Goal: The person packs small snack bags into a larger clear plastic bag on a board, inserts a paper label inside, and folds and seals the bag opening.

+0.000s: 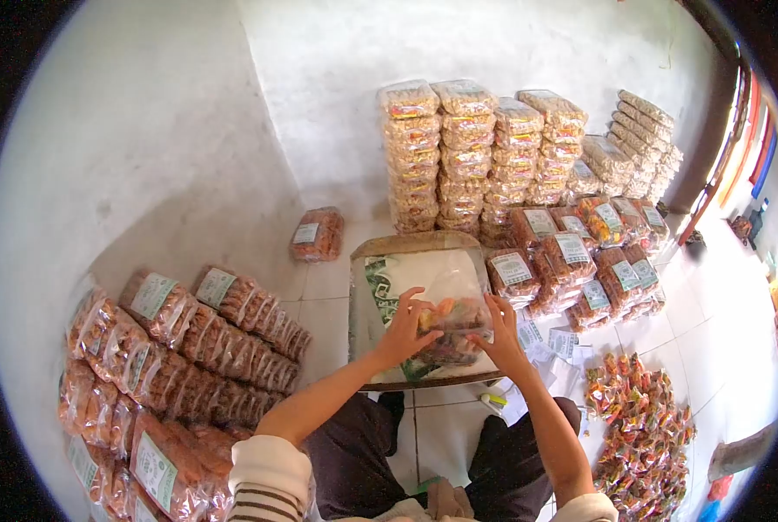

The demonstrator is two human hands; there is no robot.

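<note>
A clear plastic bag [459, 322] with colourful small packets in its lower part lies on a low, board-topped table [373, 370] in front of me. My left hand [404, 329] holds the bag's left side, its fingers curved over the packets. At the opposite side, my right hand [500, 332] grips the bag's edge between thumb and fingers. Beyond my hands the upper part of the bag lies flat. A green-and-white printed sheet [378, 291] shows beside the left hand, on the tabletop.
Bagged brown snacks [189, 339] are stacked at left, with one more bag [318, 233] near the wall. Tall stacks of pale snack packs [413, 157] line the back. Labelled packs [572, 261] stand right of the table. Small packets [640, 426] and papers [563, 370] cover the floor at right.
</note>
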